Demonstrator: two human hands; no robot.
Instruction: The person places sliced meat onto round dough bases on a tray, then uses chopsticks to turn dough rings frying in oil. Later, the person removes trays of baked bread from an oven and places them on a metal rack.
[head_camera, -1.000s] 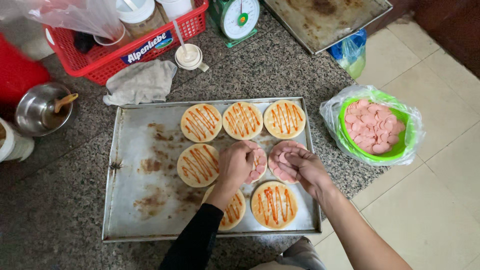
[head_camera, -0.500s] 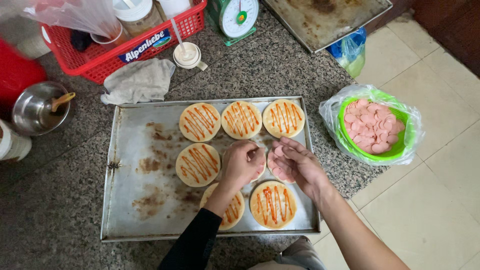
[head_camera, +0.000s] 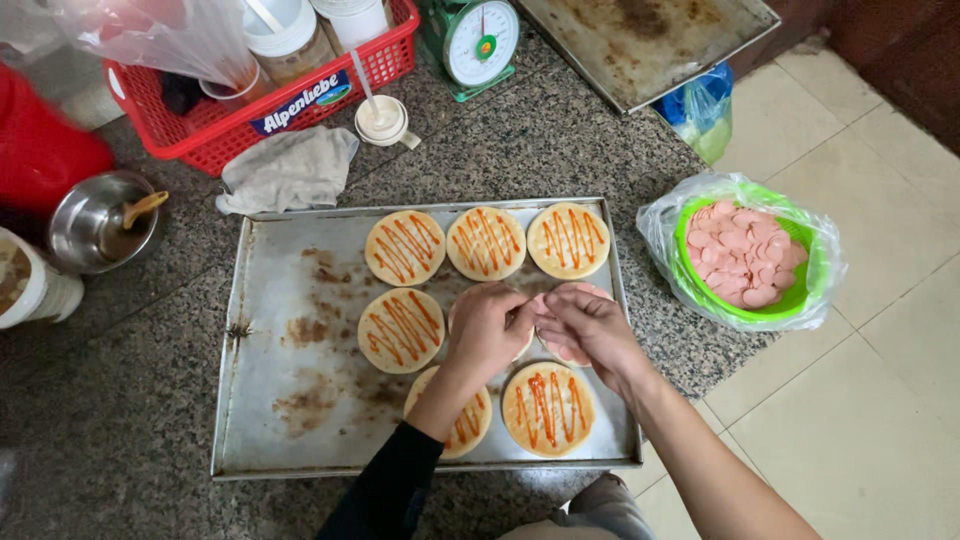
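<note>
Sausage slices (head_camera: 570, 300) half hidden under right hand (head_camera: 590, 325), left hand (head_camera: 487, 330) covering a base.

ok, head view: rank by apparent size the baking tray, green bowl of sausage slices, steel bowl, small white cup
1. baking tray
2. green bowl of sausage slices
3. steel bowl
4. small white cup

All sit at similar depth on the counter.

A red basket (head_camera: 225, 125) sits at upper left, a grey cloth (head_camera: 285, 170) just below it. A green scale (head_camera: 478, 42) stands at top centre beside a small cup (head_camera: 381, 119). A steel bowl (head_camera: 92, 222) lies at left. A second tray (head_camera: 650, 40) fills the upper right, over a blue bag (head_camera: 705, 105).
</note>
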